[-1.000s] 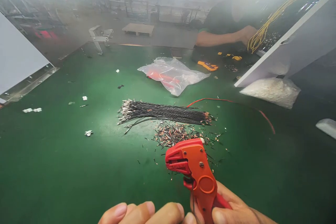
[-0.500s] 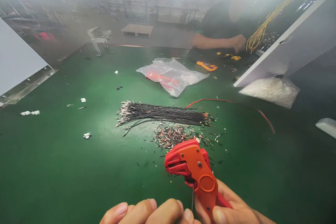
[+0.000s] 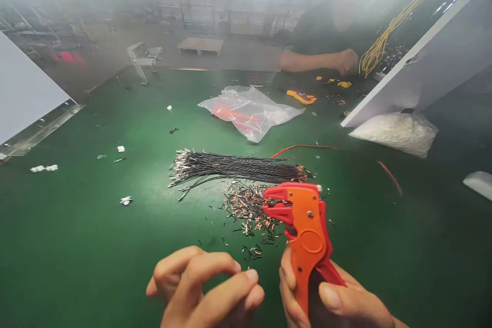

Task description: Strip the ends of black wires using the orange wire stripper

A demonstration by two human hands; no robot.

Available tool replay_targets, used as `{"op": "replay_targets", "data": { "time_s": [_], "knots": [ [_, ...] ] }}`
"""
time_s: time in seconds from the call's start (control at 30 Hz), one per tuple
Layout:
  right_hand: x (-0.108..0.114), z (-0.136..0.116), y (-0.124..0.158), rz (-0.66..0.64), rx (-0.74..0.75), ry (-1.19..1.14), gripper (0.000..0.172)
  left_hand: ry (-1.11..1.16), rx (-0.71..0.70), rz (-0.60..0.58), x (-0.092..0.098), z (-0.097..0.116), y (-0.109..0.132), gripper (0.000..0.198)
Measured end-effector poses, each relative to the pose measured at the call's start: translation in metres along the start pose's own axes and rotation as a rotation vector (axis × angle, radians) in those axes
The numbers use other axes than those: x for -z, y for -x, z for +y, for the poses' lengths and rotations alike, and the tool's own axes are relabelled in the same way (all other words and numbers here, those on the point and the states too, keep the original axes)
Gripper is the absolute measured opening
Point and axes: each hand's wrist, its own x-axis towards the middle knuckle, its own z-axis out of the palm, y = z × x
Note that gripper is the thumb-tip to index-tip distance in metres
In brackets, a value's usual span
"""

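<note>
My right hand [image 3: 342, 297] is wrapped round the orange and red wire stripper [image 3: 307, 230], which stands upright with its red jaws pointing left. The jaws are parted, and I see no wire between them. My left hand [image 3: 209, 282] is to the left of the tool, fingers curled, thumb and a fingertip pinched together; anything in the pinch is hidden. Beyond the hands lies a bundle of black wires [image 3: 238, 165], with metal terminals at its left end and bare copper at its right. Copper and black scraps [image 3: 248, 202] are heaped between the bundle and my hands.
A clear plastic bag [image 3: 249, 113] with red things inside lies behind the bundle. A red wire [image 3: 307, 146] curves to the right. A bag of pale pieces [image 3: 395, 133] rests by the white panel [image 3: 423, 56]. Across the table are a person's arm [image 3: 315, 61] and a yellow tool [image 3: 302, 97].
The wire stripper has moved up and right and turned more upright. My left hand has come higher into view, and the thin dark wire by its fingers no longer shows.
</note>
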Motion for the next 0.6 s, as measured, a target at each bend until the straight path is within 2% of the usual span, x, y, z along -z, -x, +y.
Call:
{"op": "replay_targets", "data": {
  "time_s": [0.1, 0.2, 0.3, 0.37, 0.53, 0.6],
  "knots": [
    [-0.005, -0.011, -0.001, -0.005, 0.034, 0.011, 0.038, 0.223, 0.132, -0.135, 0.007, -0.013, -0.004, 0.009],
    [-0.007, -0.021, -0.001, 0.021, 0.083, 0.186, 0.049, 0.488, 0.299, -0.24, 0.006, -0.02, -0.003, 0.021],
    [-0.006, -0.025, 0.0, 0.014, 0.113, 0.335, 0.063, 0.572, 0.458, -0.277, -0.001, -0.02, 0.002, 0.016],
    [-0.004, -0.024, 0.001, -0.036, 0.092, 0.368, 0.064, 0.574, 0.542, -0.304, -0.005, -0.018, 0.005, 0.011],
    [0.004, -0.014, 0.003, -0.19, 0.082, 0.317, 0.053, 0.567, 0.562, -0.415, -0.007, -0.016, 0.006, 0.009],
    [0.006, -0.011, 0.002, -0.206, 0.091, 0.3, 0.053, 0.544, 0.549, -0.458, -0.006, -0.016, 0.005, 0.01]
  ]
}}
